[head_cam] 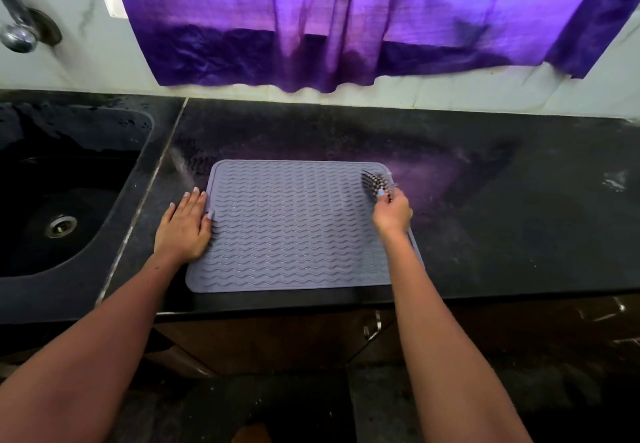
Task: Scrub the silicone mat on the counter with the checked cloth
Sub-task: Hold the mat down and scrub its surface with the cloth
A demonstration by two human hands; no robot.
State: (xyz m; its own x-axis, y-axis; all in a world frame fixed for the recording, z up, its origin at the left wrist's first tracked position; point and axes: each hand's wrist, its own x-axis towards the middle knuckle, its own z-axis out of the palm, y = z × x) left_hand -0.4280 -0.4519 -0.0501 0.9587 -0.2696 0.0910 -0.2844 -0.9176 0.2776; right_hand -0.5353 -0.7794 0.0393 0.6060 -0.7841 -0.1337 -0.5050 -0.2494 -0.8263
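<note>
A grey silicone mat (294,227) with wavy ridges lies flat on the black counter (502,220), close to its front edge. My left hand (185,226) rests palm down with fingers spread on the mat's left edge. My right hand (391,212) is at the mat's far right corner, closed on a bunched black-and-white checked cloth (375,181) that touches the mat there. The cloth is blurred.
A dark sink (59,207) with a metal drain is set into the counter at the left, a tap (17,23) above it. A purple curtain (346,26) hangs over the back wall. Cabinet doors with a metal handle (372,328) sit below the counter.
</note>
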